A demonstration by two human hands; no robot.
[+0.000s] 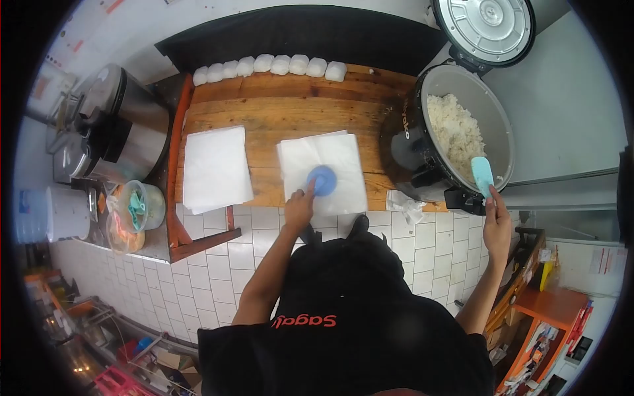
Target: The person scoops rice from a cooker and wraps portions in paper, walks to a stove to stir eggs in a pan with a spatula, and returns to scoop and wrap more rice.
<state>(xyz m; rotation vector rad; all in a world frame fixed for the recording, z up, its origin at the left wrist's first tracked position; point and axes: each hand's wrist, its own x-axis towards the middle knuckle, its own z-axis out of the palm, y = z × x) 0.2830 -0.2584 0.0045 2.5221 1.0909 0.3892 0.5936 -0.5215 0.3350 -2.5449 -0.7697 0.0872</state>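
Spatula (482, 172) by rice (452, 125); shirt (370, 353) reads perhaps "Sagaj".

Steel cooker (145, 125) at left, clear tub (156, 210) near white bucket (69, 214); orange cabinet (551, 307) lower right.

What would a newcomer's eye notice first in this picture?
Probably the open pot with rice, at right; the right hand holds a turquoise spatula at its edge. Next, the round blue object touched by the left hand, over white paper, and the row of white packets along the far side of the table.
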